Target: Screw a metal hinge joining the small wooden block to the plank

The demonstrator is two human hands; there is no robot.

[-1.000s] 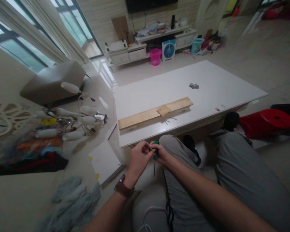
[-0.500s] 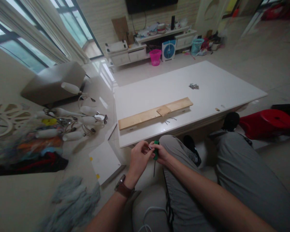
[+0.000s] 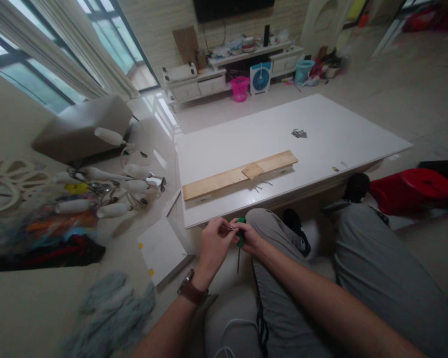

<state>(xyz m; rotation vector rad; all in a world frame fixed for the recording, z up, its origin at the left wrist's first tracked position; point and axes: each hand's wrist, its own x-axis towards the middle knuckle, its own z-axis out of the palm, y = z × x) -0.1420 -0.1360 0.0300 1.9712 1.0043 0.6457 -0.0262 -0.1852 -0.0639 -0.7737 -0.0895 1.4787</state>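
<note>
My right hand (image 3: 249, 237) is closed round a green-handled screwdriver (image 3: 240, 240) whose dark shaft points down over my lap. My left hand (image 3: 214, 244), with a brown watch on the wrist, pinches a small metal piece, probably a screw (image 3: 231, 227), right beside the screwdriver handle. Both hands meet just below the near edge of the white table (image 3: 321, 119). On the table lie a long wooden plank (image 3: 216, 181) with a small wooden block (image 3: 253, 170) on top, and a few loose screws (image 3: 262, 186) in front of it.
A small pile of metal parts (image 3: 299, 133) lies farther back on the table. A chandelier (image 3: 108, 186) and a white panel (image 3: 160, 248) lie on the floor at left. A red stool (image 3: 421, 186) stands at right. A pink bin (image 3: 240, 87) and a fan (image 3: 261, 77) stand by the far cabinet.
</note>
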